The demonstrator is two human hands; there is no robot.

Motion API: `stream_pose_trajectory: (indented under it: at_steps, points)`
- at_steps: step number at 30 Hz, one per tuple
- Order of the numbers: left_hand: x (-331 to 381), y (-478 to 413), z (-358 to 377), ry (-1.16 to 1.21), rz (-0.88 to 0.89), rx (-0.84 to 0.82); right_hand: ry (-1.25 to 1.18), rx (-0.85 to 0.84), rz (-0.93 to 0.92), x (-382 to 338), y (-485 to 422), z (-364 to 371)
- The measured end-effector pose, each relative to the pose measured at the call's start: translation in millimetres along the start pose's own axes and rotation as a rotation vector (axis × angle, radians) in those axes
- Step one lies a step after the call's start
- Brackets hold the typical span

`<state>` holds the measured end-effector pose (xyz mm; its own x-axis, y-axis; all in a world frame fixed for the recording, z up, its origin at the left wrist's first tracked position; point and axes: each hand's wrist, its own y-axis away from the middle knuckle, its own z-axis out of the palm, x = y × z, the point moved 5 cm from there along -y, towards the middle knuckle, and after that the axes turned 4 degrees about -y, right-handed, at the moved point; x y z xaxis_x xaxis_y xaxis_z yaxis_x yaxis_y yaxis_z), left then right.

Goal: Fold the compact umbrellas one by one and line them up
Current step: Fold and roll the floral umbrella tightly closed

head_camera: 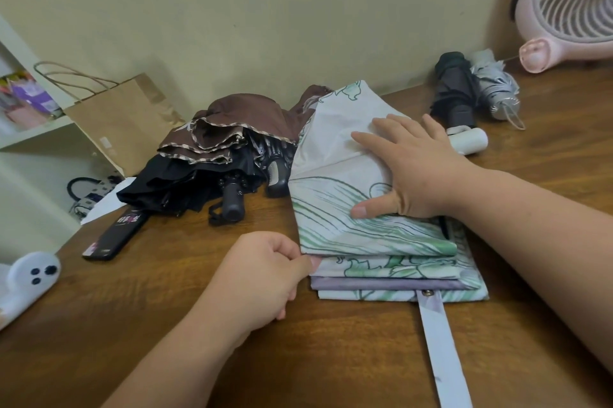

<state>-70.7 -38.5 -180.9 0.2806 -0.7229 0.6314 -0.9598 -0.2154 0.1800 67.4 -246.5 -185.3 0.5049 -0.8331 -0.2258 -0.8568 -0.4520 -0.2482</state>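
A white umbrella with green leaf print [335,155] lies flattened in layers on the wooden table [185,291]. My right hand [414,168] presses flat on its top panel with fingers spread. My left hand [265,271] pinches the left edge of the folded layers. Its closing strap [438,344] trails toward me, and its white handle [469,141] shows behind my right hand. A brown umbrella [238,122] and a black one [185,182] lie unfolded in a heap at the left. Two folded umbrellas, dark grey [454,92] and silver [496,85], lie side by side at the back right.
A brown paper bag [122,118] leans against the wall at the left. A black phone [116,236] lies near the table's left edge, beside a white ghost-shaped object [30,278]. A pink fan [570,6] stands at the back right corner.
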Motion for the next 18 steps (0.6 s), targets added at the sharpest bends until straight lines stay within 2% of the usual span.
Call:
stream_pose_trajectory:
  at_steps: [5, 8, 14, 18]
  points:
    - [0.1, -1.4, 3.0, -0.152, 0.060, 0.094, -0.003, -0.054, -0.007, 1.0, -0.1, -1.3]
    - [4.1, 3.1, 2.9, -0.331, 0.226, 0.254, 0.000, -0.071, -0.011, 0.9, -0.1, -1.1]
    - [10.8, 14.1, 4.6, -0.431, 0.549, 0.437, -0.013, -0.093, -0.020, 1.5, 1.1, -2.0]
    - [27.4, 16.9, 7.5, -0.557, 0.846, 0.418, -0.020, -0.092, -0.024, 2.2, 0.2, -2.5]
